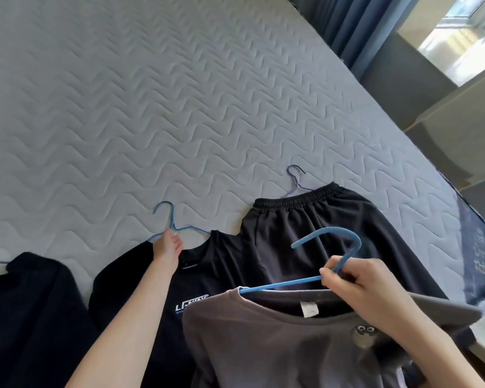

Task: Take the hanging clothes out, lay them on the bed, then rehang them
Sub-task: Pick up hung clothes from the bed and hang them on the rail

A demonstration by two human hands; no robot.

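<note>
My right hand (356, 289) grips the neck of a thick blue hanger (331, 239) that carries a brown T-shirt (263, 340), held above the bed. My left hand (167, 246) grips a thin blue hanger (165, 212) at the collar of a black T-shirt (196, 278) with a white logo, which lies flat on the grey quilted bed (151, 107). Black shorts (305, 219) lie to its right on a purple hanger (296, 175). A dark garment (31, 303) lies at the near left.
Blue curtains (356, 29) hang past the bed's far right corner beside a bright window (465, 37). A light wooden cabinet (465, 116) stands to the right of the bed. The mattress edge (476, 261) runs down the right side.
</note>
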